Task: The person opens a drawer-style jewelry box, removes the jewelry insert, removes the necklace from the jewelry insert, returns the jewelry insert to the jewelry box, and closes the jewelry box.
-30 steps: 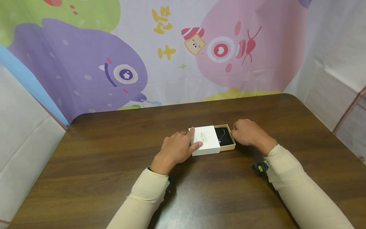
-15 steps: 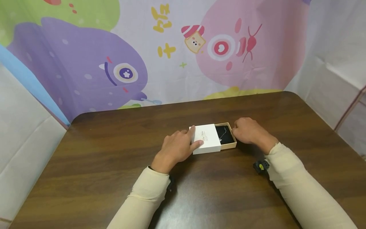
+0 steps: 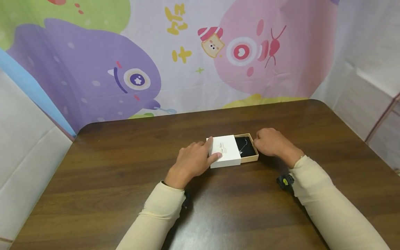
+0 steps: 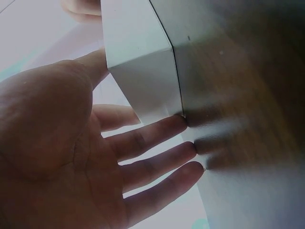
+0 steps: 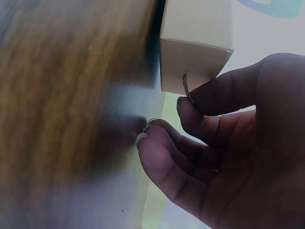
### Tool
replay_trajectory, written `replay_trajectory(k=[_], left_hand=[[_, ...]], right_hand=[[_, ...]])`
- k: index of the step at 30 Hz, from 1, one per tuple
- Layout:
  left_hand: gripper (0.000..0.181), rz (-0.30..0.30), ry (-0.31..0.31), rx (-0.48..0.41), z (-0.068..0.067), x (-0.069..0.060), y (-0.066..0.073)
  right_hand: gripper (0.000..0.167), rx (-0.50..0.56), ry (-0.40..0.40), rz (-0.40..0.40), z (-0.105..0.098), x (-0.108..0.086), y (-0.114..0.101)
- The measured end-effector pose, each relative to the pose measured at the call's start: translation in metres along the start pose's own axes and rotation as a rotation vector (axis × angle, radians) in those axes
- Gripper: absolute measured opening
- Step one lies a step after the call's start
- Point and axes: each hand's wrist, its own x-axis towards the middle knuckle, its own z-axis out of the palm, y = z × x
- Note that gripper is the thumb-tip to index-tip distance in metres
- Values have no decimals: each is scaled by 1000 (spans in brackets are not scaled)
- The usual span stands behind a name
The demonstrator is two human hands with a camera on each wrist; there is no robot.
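Note:
In the head view, a white jewellery box sleeve (image 3: 227, 149) lies flat on the table. Its tan drawer (image 3: 249, 159) sticks partway out to the right. Inside sits a black pad (image 3: 249, 150) bearing a thin silver chain (image 3: 245, 144). My left hand (image 3: 192, 161) rests its thumb and index finger on the sleeve's left end; the left wrist view shows its other fingers (image 4: 159, 164) fairly straight, with their tips at the tabletop. At the drawer's outer end, my right hand (image 3: 270, 141) pinches a small pull tab (image 5: 186, 85) between thumb and index finger.
The brown wooden table (image 3: 125, 180) spreads out around the box. Behind it hangs a cartoon-printed cloth (image 3: 187, 80), and pale panels (image 3: 372, 80) stand at the sides. A black wrist device (image 3: 285, 181) sits by the right sleeve.
The head view has shifted very slightly. Both hands keep their places on the box, and the drawer sticks out by about the same amount.

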Motion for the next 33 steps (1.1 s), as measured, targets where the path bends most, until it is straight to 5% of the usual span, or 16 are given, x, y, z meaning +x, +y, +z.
replay_trajectory(k=[33], left_hand=[[74, 5, -2, -1, -1, 0, -1]], right_hand=[[32, -12, -11, 43, -1, 0, 2]])
